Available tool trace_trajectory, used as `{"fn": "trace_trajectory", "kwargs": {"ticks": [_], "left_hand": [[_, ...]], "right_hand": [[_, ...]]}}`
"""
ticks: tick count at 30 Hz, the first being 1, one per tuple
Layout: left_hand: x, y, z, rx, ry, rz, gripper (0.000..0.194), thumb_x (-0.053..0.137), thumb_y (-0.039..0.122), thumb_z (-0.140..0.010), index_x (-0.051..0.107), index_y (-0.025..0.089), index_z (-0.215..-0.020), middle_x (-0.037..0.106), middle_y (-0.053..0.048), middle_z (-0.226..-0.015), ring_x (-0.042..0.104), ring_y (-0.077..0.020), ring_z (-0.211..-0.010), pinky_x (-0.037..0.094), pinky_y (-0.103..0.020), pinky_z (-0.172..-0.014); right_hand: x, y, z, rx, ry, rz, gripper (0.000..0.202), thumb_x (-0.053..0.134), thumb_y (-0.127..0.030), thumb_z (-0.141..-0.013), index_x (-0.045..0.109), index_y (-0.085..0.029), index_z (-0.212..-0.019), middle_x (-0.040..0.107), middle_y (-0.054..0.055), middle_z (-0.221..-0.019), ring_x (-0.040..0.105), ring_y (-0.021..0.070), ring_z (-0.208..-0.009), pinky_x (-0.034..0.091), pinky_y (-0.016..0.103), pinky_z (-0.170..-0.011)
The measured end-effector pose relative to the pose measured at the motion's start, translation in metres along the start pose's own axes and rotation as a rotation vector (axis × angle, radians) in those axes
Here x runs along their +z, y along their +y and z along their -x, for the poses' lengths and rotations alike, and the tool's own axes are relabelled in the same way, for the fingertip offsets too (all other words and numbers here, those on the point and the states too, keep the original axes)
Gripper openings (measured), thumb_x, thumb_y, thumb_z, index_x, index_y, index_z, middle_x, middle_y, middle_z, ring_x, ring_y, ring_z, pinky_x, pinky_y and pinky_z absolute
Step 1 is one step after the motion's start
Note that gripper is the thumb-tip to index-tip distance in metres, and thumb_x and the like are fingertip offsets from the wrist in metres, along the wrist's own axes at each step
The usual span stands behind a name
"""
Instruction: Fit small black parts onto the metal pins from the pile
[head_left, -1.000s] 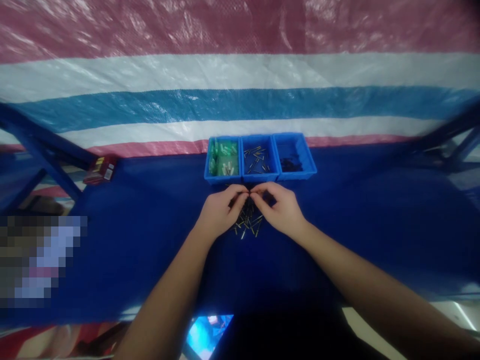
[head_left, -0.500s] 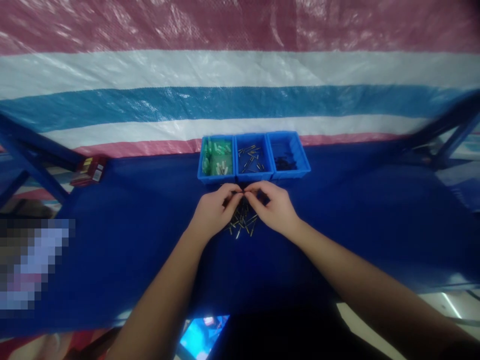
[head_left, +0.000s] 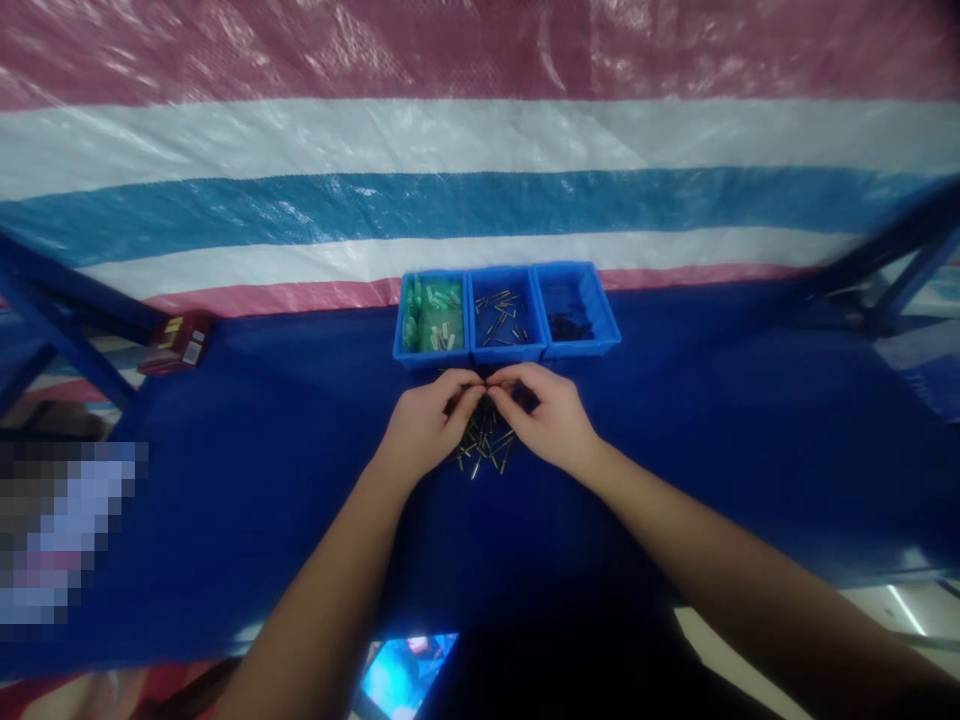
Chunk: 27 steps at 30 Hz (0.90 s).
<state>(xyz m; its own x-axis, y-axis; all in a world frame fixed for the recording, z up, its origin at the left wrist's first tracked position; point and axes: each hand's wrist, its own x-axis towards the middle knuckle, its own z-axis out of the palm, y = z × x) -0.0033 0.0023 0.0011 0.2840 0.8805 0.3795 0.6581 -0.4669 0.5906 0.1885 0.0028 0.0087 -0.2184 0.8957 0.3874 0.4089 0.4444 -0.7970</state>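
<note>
My left hand and my right hand meet fingertip to fingertip just in front of the blue bins. Both are closed in a pinch. Whatever sits between the fingertips is too small and too hidden to name. Below the hands lies a pile of thin metal pins, gold and dark in colour, partly covered by my fingers. Behind them, the middle blue bin holds several similar pins. White and green small pieces lie in the left blue bin, and dark small parts in the right blue bin.
The bins stand in a row on a blue table surface before a striped plastic sheet. A dark red box sits at the far left, beside a blue frame post. A lit screen shows below the front edge.
</note>
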Motion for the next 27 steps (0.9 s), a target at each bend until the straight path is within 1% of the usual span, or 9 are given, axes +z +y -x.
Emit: {"fn": "trace_trajectory", "kwargs": {"ticks": [2, 4, 8, 11, 13, 17, 22, 24, 27], "left_hand": [[-0.0007, -0.0004, -0.0003, 0.014, -0.016, -0.023, 0.020, 0.054, 0.034, -0.098, 0.068, 0.020, -0.098, 0.071, 0.001, -0.077, 0.063, -0.0103, -0.061, 0.046, -0.022, -0.060], [-0.0009, -0.0002, -0.0003, 0.017, -0.015, -0.012, 0.019, 0.055, 0.034, -0.098, 0.068, 0.021, -0.100, 0.072, 0.001, -0.079, 0.064, -0.0105, -0.062, 0.047, -0.022, -0.062], [-0.0002, 0.0013, 0.0001, 0.000, 0.030, 0.029, 0.020, 0.059, 0.033, -0.095, 0.067, 0.023, -0.111, 0.066, 0.005, -0.069, 0.061, -0.0087, -0.056, 0.047, -0.021, -0.061], [-0.0009, 0.0021, 0.0001, -0.008, 0.033, 0.037, 0.016, 0.059, 0.031, -0.095, 0.068, 0.022, -0.105, 0.063, 0.005, -0.066, 0.058, -0.0080, -0.054, 0.045, -0.020, -0.058], [-0.0023, 0.0021, 0.0000, -0.010, 0.011, 0.026, 0.014, 0.058, 0.031, -0.096, 0.068, 0.022, -0.101, 0.064, 0.005, -0.068, 0.059, -0.0082, -0.055, 0.044, -0.020, -0.057], [-0.0040, 0.0019, -0.0001, 0.010, -0.012, -0.011, 0.019, 0.055, 0.033, -0.098, 0.067, 0.019, -0.093, 0.068, 0.002, -0.072, 0.061, -0.0093, -0.059, 0.044, -0.021, -0.058], [-0.0013, 0.0019, 0.0009, -0.003, 0.014, 0.040, 0.019, 0.060, 0.033, -0.095, 0.066, 0.022, -0.108, 0.067, 0.004, -0.071, 0.062, -0.0087, -0.058, 0.046, -0.020, -0.060], [-0.0003, 0.0013, 0.0012, -0.003, 0.022, 0.050, 0.017, 0.060, 0.032, -0.095, 0.067, 0.022, -0.107, 0.065, 0.005, -0.068, 0.061, -0.0084, -0.056, 0.045, -0.020, -0.059], [-0.0004, 0.0001, 0.0011, 0.001, 0.020, 0.025, 0.015, 0.058, 0.032, -0.097, 0.067, 0.021, -0.099, 0.068, 0.004, -0.071, 0.061, -0.0088, -0.058, 0.044, -0.020, -0.057]], "right_hand": [[0.0002, -0.0004, 0.0003, -0.003, 0.001, 0.001, 0.011, 0.064, -0.020, -0.089, 0.069, -0.023, -0.098, 0.072, 0.003, -0.089, 0.068, 0.0174, -0.081, 0.056, 0.031, -0.069], [0.0002, -0.0009, 0.0002, 0.003, 0.010, 0.011, 0.010, 0.064, -0.020, -0.089, 0.069, -0.023, -0.097, 0.072, 0.003, -0.088, 0.068, 0.0176, -0.080, 0.055, 0.031, -0.068], [-0.0004, -0.0012, -0.0004, 0.021, 0.017, 0.020, 0.008, 0.063, -0.022, -0.091, 0.069, -0.022, -0.095, 0.071, 0.002, -0.085, 0.067, 0.0172, -0.078, 0.054, 0.030, -0.066], [-0.0004, -0.0006, -0.0004, 0.024, 0.002, 0.017, 0.009, 0.063, -0.022, -0.090, 0.070, -0.022, -0.096, 0.071, 0.003, -0.086, 0.067, 0.0172, -0.079, 0.055, 0.030, -0.067], [-0.0002, -0.0006, -0.0001, 0.021, -0.003, 0.007, 0.010, 0.064, -0.021, -0.090, 0.070, -0.022, -0.097, 0.071, 0.003, -0.087, 0.067, 0.0168, -0.079, 0.055, 0.030, -0.068], [-0.0001, -0.0021, 0.0005, 0.009, -0.012, -0.017, 0.010, 0.064, -0.019, -0.089, 0.070, -0.021, -0.098, 0.071, 0.003, -0.087, 0.067, 0.0162, -0.079, 0.055, 0.029, -0.067], [-0.0002, -0.0020, 0.0005, 0.010, -0.019, -0.005, 0.010, 0.063, -0.019, -0.090, 0.069, -0.021, -0.097, 0.071, 0.003, -0.087, 0.067, 0.0162, -0.079, 0.054, 0.027, -0.065], [0.0002, -0.0013, 0.0005, 0.000, -0.019, 0.005, 0.010, 0.063, -0.019, -0.090, 0.070, -0.021, -0.097, 0.071, 0.003, -0.088, 0.067, 0.0161, -0.079, 0.054, 0.027, -0.066], [0.0005, -0.0013, 0.0007, -0.012, -0.011, 0.000, 0.009, 0.064, -0.020, -0.090, 0.070, -0.020, -0.097, 0.071, 0.003, -0.087, 0.066, 0.0157, -0.078, 0.054, 0.027, -0.067]]}}
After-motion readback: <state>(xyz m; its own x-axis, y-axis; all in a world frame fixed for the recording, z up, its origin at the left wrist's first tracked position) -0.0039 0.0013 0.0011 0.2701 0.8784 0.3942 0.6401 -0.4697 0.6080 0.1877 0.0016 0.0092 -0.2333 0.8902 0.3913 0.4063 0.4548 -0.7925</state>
